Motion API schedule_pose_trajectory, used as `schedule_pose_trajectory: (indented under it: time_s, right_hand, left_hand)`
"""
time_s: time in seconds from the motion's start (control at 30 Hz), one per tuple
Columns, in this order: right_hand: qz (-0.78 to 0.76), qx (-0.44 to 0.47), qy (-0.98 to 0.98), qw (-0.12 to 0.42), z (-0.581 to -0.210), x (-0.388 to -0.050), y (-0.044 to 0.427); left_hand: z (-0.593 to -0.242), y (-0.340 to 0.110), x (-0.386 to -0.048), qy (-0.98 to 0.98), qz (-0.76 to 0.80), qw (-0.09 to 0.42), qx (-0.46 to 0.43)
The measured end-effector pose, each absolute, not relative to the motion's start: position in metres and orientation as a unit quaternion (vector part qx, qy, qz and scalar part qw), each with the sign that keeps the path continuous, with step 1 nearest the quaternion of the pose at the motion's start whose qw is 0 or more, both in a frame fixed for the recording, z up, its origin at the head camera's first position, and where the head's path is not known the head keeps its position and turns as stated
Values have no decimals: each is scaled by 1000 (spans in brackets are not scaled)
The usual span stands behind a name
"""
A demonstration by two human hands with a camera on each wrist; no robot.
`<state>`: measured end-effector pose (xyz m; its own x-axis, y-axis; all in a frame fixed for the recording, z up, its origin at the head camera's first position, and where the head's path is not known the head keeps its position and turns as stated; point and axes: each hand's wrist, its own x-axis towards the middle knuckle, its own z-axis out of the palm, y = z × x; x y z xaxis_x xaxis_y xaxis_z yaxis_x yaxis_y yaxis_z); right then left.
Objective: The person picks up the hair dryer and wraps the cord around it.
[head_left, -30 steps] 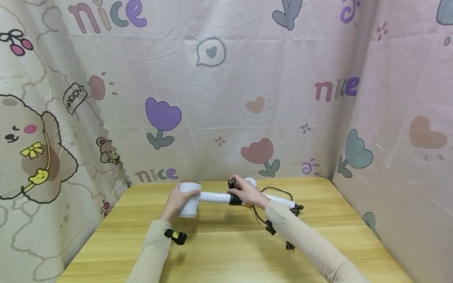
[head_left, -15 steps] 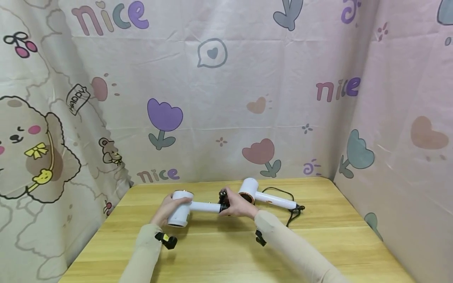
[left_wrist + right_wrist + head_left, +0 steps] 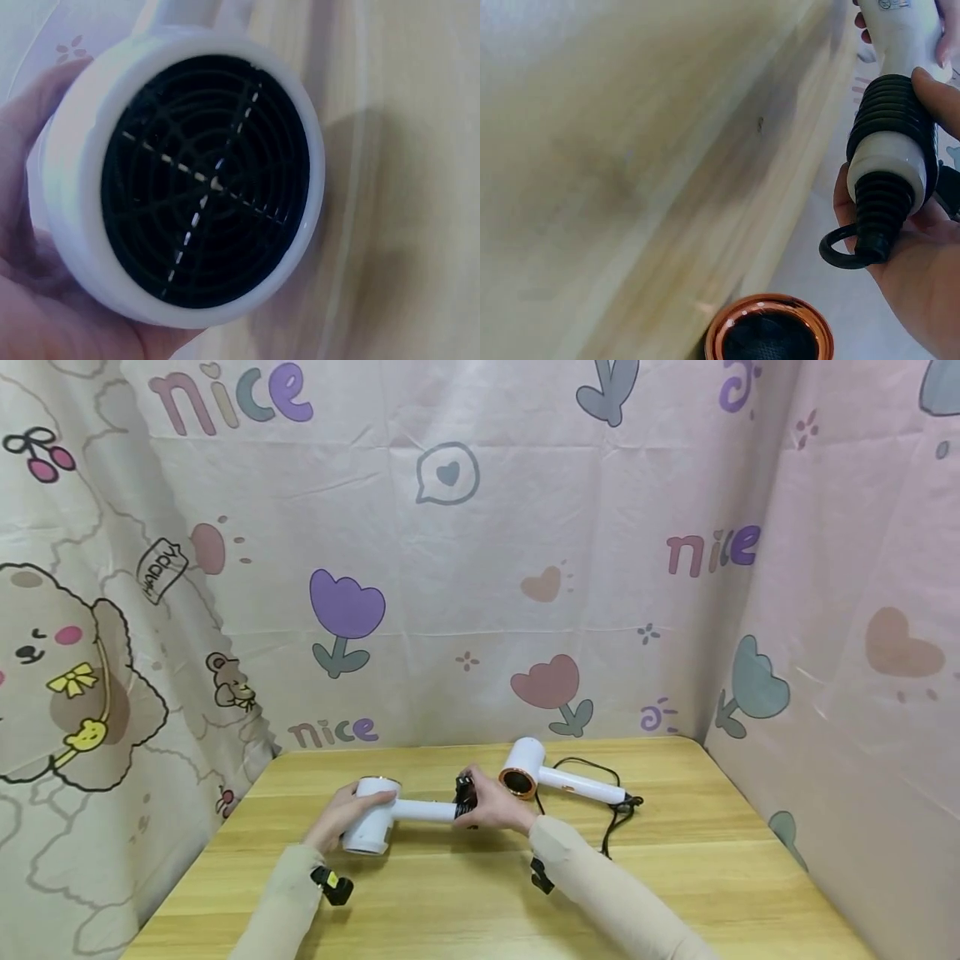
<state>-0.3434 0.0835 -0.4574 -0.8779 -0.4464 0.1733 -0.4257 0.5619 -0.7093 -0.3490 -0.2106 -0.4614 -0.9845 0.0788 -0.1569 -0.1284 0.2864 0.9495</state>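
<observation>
A white hair dryer (image 3: 426, 811) lies sideways between both hands, seemingly a little above the tabletop. My left hand (image 3: 335, 818) grips its barrel, thumb across the top; the left wrist view shows the barrel's round dark grille (image 3: 214, 180) close up. At the handle's end my right hand (image 3: 497, 803) holds the handle where the black cord (image 3: 891, 112) is coiled tightly around it. A strain-relief sleeve (image 3: 883, 210) sticks out beyond the white end, with a loop of cord curving from it. The right fingers partly hide the coil and plug.
A second white hair dryer (image 3: 579, 785) lies behind and right of my right hand, its copper-rimmed nozzle (image 3: 769, 330) facing forward. Its black cord (image 3: 609, 839) trails on the wooden table (image 3: 465, 918). A patterned curtain (image 3: 465, 552) hangs behind the table and along both sides.
Both hands have carried the hair dryer left, toward the front and lower, away from the second dryer, whose barrel and nozzle are now uncovered. Both grips stay on.
</observation>
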Motion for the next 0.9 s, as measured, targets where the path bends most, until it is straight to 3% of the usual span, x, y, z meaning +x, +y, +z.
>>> schedule_pose_trajectory:
  time_s: [0.37,0.9]
  right_hand:
    - [-418,-216,882,21,-466,-343,81]
    - [-432,-167,886,12,-471,-357,58]
  left_hand:
    - [-466,-209,-348,836,544,67,13]
    - [-467,-212,-357,879,477,-27,-4]
